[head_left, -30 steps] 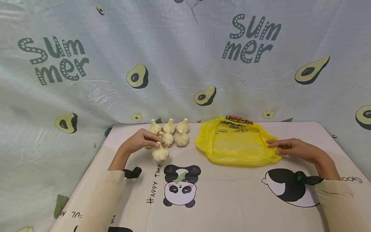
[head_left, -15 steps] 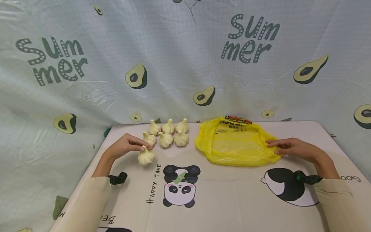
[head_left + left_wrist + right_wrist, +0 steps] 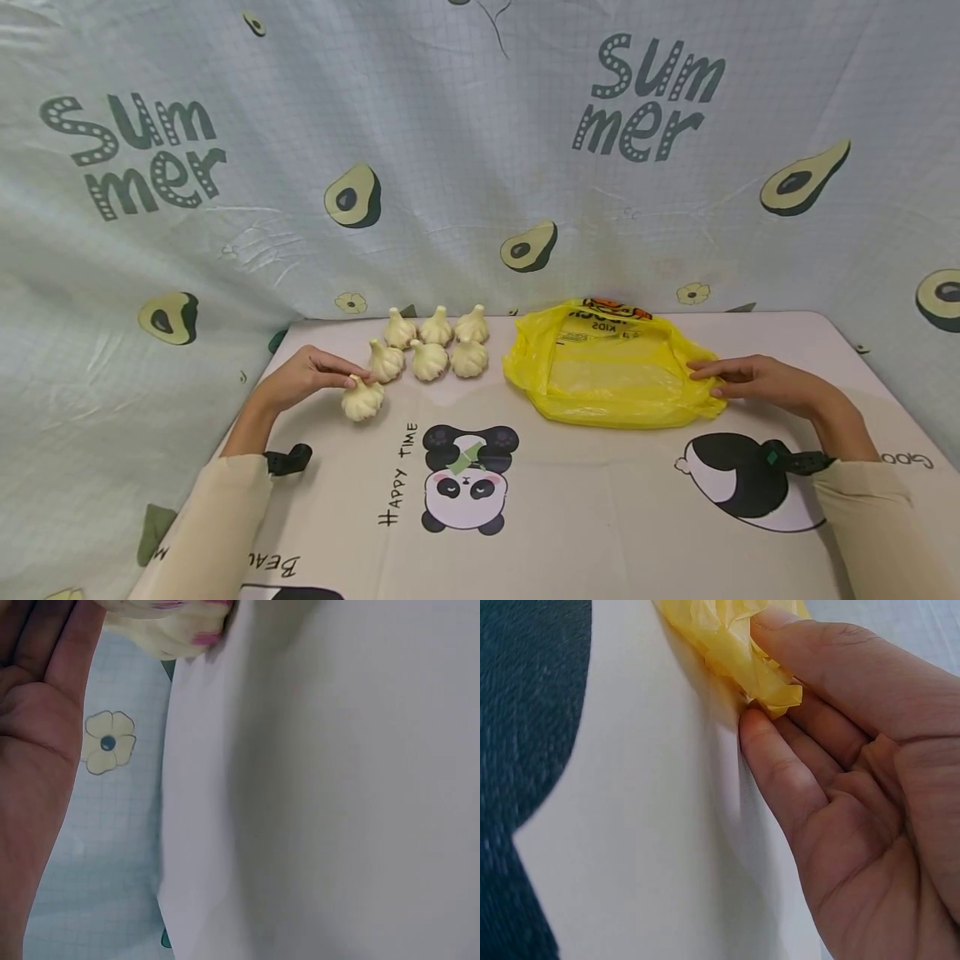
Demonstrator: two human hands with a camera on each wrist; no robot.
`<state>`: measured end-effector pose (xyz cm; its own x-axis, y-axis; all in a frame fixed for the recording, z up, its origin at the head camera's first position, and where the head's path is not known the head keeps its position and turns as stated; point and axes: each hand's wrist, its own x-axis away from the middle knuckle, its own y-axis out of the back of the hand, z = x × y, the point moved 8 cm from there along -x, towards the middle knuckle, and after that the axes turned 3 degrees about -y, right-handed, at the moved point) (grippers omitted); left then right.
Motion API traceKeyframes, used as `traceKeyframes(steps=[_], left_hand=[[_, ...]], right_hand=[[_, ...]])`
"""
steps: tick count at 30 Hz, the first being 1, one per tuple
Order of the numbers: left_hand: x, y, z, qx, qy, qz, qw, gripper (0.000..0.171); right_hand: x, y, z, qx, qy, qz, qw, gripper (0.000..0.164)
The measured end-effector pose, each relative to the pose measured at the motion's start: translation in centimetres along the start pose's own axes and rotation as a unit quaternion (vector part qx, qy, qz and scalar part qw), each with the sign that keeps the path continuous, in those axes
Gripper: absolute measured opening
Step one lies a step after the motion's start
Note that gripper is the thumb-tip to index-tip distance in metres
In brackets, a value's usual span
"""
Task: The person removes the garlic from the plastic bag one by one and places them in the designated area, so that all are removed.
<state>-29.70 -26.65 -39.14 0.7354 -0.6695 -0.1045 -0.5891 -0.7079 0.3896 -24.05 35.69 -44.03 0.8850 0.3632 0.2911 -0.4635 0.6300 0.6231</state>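
Note:
My left hand point(image 3: 311, 379) pinches a cream-white garlic bulb point(image 3: 362, 402) by its stem, low over the left part of the table. Just behind it several more garlic bulbs point(image 3: 429, 361) stand in two short rows, stems up. In the left wrist view the palm point(image 3: 37, 742) shows at the left edge, and pinkish-streaked garlic point(image 3: 176, 626) is cut off at the top. At the right, my right hand point(image 3: 772, 387) pinches the side edge of a yellow plastic bag point(image 3: 615, 408), its mouth spread wide. The right wrist view shows crumpled yellow film point(image 3: 739, 664) between thumb and fingers.
A pale table cover point(image 3: 555, 508) printed with pandas and lettering lies under everything. Right behind the table hangs a light curtain point(image 3: 450, 125) with avocado prints. The bag stands to the right of the garlic rows.
My left hand has moved left with the garlic bulb, away from the front of the rows, uncovering the bulbs behind it. The right hand and the bag have stayed in place.

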Motion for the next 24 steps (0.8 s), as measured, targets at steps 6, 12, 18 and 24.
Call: traceKeyframes(steps=[6,12,18,24], left_hand=[[0.1,0.2,1.1,0.021,0.011,-0.002,0.9997,0.019],[0.3,-0.1,1.7,0.024,0.005,0.005,0.9997,0.018],[0.2,-0.1,2.0,0.019,0.009,-0.004,0.9998,0.019],[0.0,0.1,2.4,0.007,0.014,-0.013,0.9998,0.019]], right_hand=[[0.1,-0.1,0.0,-0.014,-0.005,0.002,1.000,0.047],[0.1,-0.1,-0.1,-0.005,-0.007,0.001,1.000,0.047],[0.0,0.1,-0.2,0.006,-0.005,-0.001,1.000,0.046],[-0.1,0.0,-0.3,-0.001,-0.009,0.000,1.000,0.047]])
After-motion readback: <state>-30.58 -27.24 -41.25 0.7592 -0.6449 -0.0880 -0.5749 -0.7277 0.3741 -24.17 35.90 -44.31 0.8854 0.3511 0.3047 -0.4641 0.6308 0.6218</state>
